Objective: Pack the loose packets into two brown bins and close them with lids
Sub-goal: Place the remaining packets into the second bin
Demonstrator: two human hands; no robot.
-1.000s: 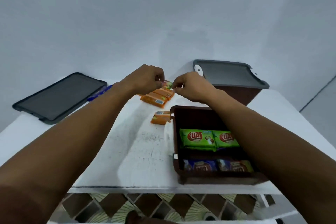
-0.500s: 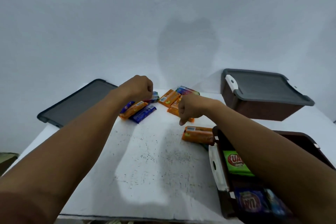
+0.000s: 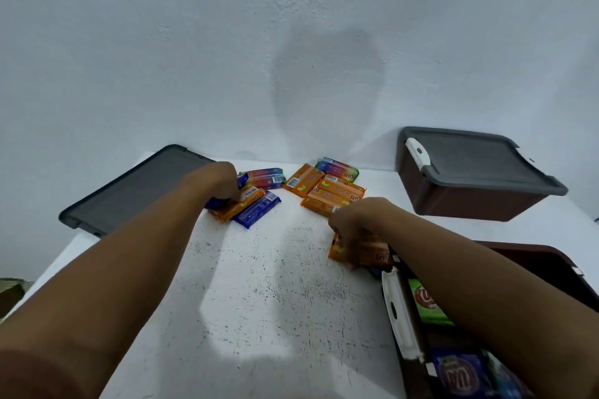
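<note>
An orange packet [image 3: 363, 253] lies flat under the right grip [image 3: 356, 223], against the corner of the open brown bin [image 3: 551, 256], which holds a green packet [image 3: 424, 301] and a dark blue packet [image 3: 460, 376]. Just beyond that grip lie overlapping orange packets [image 3: 334, 193] and a rainbow packet [image 3: 337, 168]. At the left grip [image 3: 220, 181] lie mixed packets [image 3: 257, 209], with a loose grey lid [image 3: 129, 191] to its left. Far right of the right grip stands the lidded brown bin [image 3: 470, 204].

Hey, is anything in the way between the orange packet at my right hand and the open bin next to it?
Nothing visible does. The orange packet that the right hand grips lies right beside the open bin, which has no lid on. Only the bin's own rim must be cleared.
</note>
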